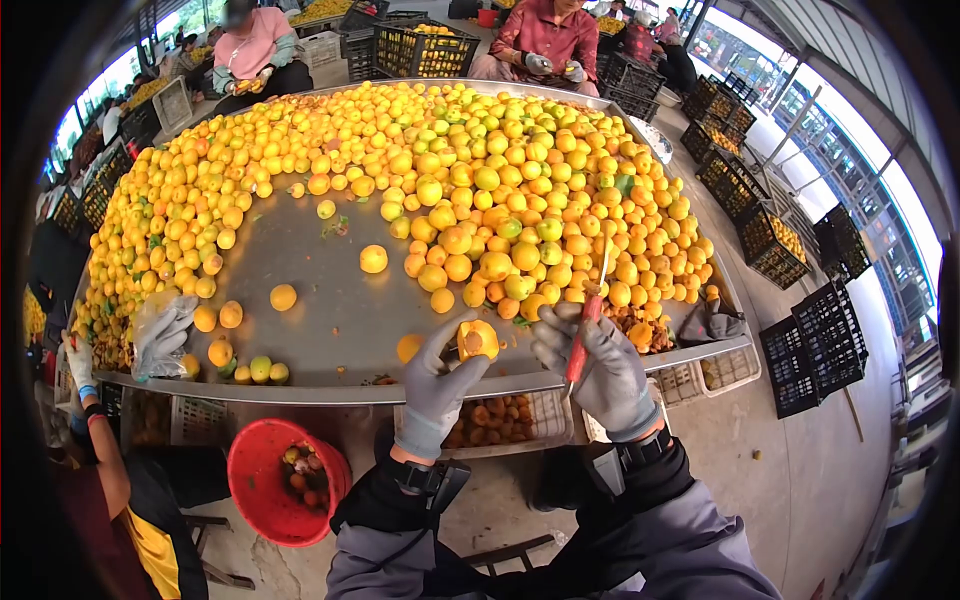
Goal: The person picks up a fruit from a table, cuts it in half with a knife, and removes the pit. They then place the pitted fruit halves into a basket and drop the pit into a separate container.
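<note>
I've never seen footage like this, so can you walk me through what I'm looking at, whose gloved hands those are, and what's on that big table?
This is one picture from a camera worn on a person's head, looking forward and down, so the rounded edges come from the lens. The two grey-gloved hands at the bottom are that person's own. The left hand holds a cut yellow fruit. The right hand has a grip on a red-handled knife. The metal table carries a large heap of yellow-orange fruit. Below it stand a red bucket and white crates. Other people sit around the table.

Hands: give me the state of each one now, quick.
Left hand: closed on a cut orange fruit, cut face up.
Right hand: closed around a red-handled knife, blade pointing up over the table.
</note>
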Tool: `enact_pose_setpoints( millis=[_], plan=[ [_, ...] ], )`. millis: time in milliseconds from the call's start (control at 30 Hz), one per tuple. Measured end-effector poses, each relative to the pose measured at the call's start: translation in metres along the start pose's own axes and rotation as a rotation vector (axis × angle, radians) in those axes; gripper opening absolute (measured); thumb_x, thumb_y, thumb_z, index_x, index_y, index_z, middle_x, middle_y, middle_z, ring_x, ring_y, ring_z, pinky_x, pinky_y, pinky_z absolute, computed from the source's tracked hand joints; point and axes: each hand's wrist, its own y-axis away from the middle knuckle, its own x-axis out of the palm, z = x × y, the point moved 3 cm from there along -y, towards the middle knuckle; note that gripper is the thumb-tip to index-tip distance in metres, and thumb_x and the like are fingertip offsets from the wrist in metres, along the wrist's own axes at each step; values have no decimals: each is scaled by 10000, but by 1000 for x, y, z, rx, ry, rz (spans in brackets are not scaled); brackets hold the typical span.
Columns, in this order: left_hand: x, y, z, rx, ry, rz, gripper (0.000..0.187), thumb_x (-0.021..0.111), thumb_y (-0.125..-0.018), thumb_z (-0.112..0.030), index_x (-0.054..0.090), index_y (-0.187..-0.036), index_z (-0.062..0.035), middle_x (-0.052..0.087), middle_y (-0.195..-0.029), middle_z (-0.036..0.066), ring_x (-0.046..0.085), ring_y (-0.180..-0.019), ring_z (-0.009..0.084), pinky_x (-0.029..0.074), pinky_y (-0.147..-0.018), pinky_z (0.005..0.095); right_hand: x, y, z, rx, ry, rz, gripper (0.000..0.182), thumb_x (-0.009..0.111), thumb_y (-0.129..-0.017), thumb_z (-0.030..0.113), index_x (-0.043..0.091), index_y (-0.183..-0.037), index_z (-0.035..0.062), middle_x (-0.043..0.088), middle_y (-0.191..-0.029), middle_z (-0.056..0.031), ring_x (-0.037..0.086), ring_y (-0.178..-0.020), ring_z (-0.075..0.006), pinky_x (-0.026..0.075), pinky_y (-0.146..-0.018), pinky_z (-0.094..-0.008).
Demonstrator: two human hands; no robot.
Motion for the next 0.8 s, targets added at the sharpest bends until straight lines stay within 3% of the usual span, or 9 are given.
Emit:
enact_pose_setpoints(
  millis=[67, 100, 200, 267, 367, 500, 567, 800],
  plan=[
    [5, 2, 4, -45, 23, 60, 532, 634, -862, 46, 477, -1371, 35, 602, -1170, 71, 609, -1026, 142, 516, -891, 283, 2, -7, 0, -153, -150, 14, 311, 593, -971, 215, 589, -1215, 22, 605, -1274, -159, 573, -1210, -305, 456, -1040, -451],
    [7, 2, 3, -49, 25, 64, 532, 634, -862, 46, 477, -1371, 35, 602, -1170, 71, 609, -1026, 142, 516, -891, 283, 6, -7, 2, -187, -147, 75, 265, 605, -957, 154, 602, -1192, 33, 583, -1312, -160, 511, -1284, -330, 387, -1102, -488],
    [16, 4, 1, -69, 59, 115, 527, 631, -864, 49, 470, -1365, 50, 601, -1187, 96, 618, -1038, 161, 532, -905, 310, 21, -3, 5, -296, -133, 126, 232, 556, -976, 73, 582, -1194, 1, 567, -1325, -183, 521, -1265, -338, 432, -1051, -440],
    [17, 5, 1, -14, -1, 124, 578, 634, -872, 49, 423, -1410, 41, 590, -1210, 83, 614, -1031, 130, 517, -880, 250, 34, -3, 4, -314, -168, 159, 206, 558, -967, 41, 585, -1164, -11, 565, -1326, -189, 514, -1275, -340, 427, -1056, -430],
    [16, 6, 4, 22, -120, 134, 587, 630, -871, 58, 414, -1416, 42, 588, -1224, 84, 603, -1045, 123, 501, -888, 237, 35, -4, -3, -313, -78, 60, 203, 552, -963, 15, 572, -1157, -42, 574, -1313, -184, 524, -1266, -321, 439, -1055, -428],
    [13, 7, 3, 52, -136, 138, 592, 631, -867, 63, 416, -1418, 39, 587, -1225, 80, 592, -1046, 110, 490, -878, 225, 36, -5, -6, -327, -59, 82, 220, 551, -971, 36, 561, -1173, -49, 575, -1310, -181, 538, -1252, -314, 442, -1060, -429],
    [17, 6, -2, 35, -62, 142, 594, 616, -860, 77, 420, -1419, 33, 584, -1224, 71, 588, -1050, 106, 484, -857, 215, 30, -7, -8, -294, 1, 64, 303, 595, -957, 135, 561, -1222, -10, 570, -1322, -188, 512, -1279, -366, 431, -1071, -495],
    [12, 9, 0, -23, -34, 203, 581, 564, -864, 72, 412, -1423, 36, 624, -1148, 65, 602, -977, 93, 483, -821, 206, 27, -4, -8, -227, -103, 58, 417, 590, -968, 184, 508, -1331, -2, 586, -1298, -155, 515, -1278, -348, 434, -1069, -492]
  ],
)
